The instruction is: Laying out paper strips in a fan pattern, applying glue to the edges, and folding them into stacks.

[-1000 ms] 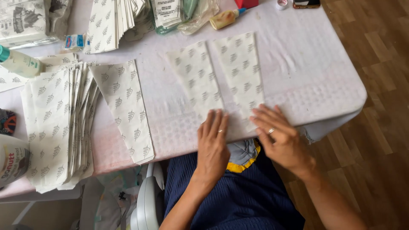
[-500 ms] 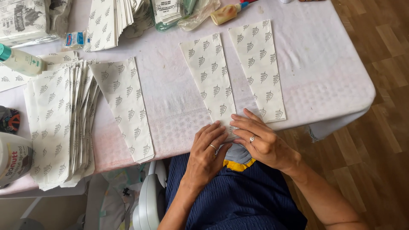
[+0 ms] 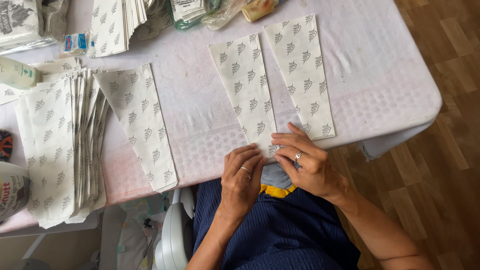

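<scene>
Patterned paper strip (image 3: 248,95), white with rows of small grey leaf marks, lies flat on the table (image 3: 380,75) with its long axis running from the far edge toward the near edge, its narrower near end pointing at the person and leaning slightly toward the right. That near end sits at the table's near edge, where both hands meet on it. The table, covered in a pale cloth, carries everything else: a big fanned stack of the same strips (image 3: 55,150) along the left edge, another stack (image 3: 117,25) at the far edge, a single strip (image 3: 137,125) lying between the left stack and the middle, and a second strip (image 3: 302,75) just beside the handled one on its right, almost parallel and reaching the near edge. The left hand (image 3: 242,180) lies palm down with fingers together, their tips pressed on the strip's near left corner. The right hand (image 3: 305,162) curls over the near end, fingers bent and pinching the paper's edge; whether the thumb is under it I cannot tell. Each hand wears a ring.
</scene>
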